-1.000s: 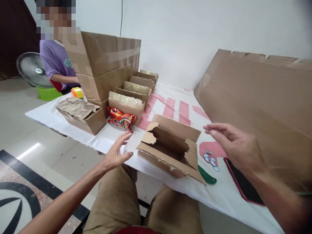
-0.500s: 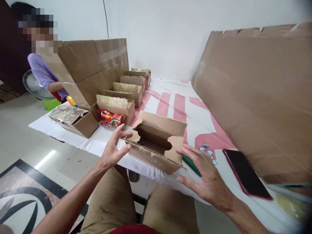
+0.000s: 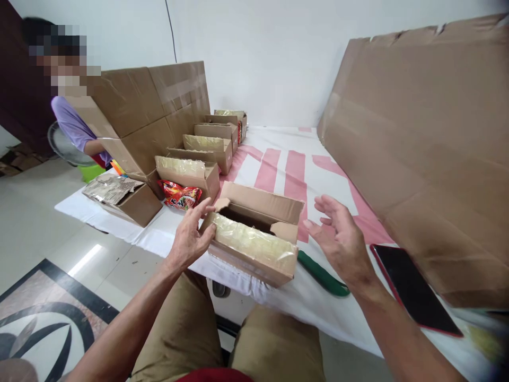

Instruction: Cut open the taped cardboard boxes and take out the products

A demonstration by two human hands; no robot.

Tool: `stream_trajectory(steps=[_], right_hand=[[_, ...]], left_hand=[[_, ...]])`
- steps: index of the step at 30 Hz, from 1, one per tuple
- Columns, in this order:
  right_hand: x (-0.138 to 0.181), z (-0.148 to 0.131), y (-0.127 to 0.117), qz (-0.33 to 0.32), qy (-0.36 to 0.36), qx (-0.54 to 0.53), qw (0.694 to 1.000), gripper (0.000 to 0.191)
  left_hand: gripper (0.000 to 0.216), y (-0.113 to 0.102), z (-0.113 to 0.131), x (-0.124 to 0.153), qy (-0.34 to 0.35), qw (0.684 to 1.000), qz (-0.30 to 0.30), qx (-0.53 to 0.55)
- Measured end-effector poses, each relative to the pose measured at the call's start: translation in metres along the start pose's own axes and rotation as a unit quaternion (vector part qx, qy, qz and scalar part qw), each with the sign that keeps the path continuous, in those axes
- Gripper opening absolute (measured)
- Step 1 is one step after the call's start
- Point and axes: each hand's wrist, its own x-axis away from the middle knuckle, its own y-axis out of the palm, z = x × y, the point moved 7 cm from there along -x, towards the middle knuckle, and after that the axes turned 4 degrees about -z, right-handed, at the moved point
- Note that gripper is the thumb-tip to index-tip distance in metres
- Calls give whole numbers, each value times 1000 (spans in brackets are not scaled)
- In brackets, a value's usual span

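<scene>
A small brown cardboard box (image 3: 254, 249) stands at the table's near edge, its lid up and its front flap covered in clear tape. My left hand (image 3: 191, 236) grips the box's left end, thumb on the taped flap and fingers at the corner. Just to the right of the box hovers my right hand (image 3: 340, 241), fingers spread and holding nothing. A red snack packet (image 3: 178, 194) lies left of the box. A green-handled tool (image 3: 322, 273) lies on the cloth under my right hand.
A row of several small taped boxes (image 3: 189, 172) runs back along a large open carton (image 3: 147, 114). A big cardboard sheet (image 3: 425, 138) leans at the right. A dark phone (image 3: 415, 289) lies near it. A person in a purple shirt (image 3: 73, 127) sits at far left.
The box's front flap, down before, now stands up showing its taped face. My left hand closed on the box's left end. My right hand lifted from the box's front to its right side.
</scene>
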Motion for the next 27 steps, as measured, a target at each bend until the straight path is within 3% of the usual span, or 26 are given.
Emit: stream_trajectory(steps=[3,6,8,11,14,19,24,27], right_hand=[[-8,-3,10,-8,-22,-41,999,57],[6,-19,15,-5,-104,3,995,34],[22,-34,21,-26,-195,68,978,20],[44,-45,31,-62,-295,150,942,17],[55,-38,33,-83,-295,189,933,28],[66,-12,36,-156,-234,212,936,74],[61,-2,39,-158,-221,223,936,63],[55,-20,54,-135,-256,201,936,57]], left_hand=[[59,3,-1,-5,-5,999,-26,-35],[51,8,0,-7,12,998,-33,-51],[45,10,-2,-4,10,999,-8,-31],[45,8,-15,7,-43,995,74,43],[43,13,-24,19,-75,987,92,105],[63,31,-34,31,-153,960,16,234],[72,39,-35,39,-210,906,-53,364],[68,20,-43,48,-223,902,-11,368]])
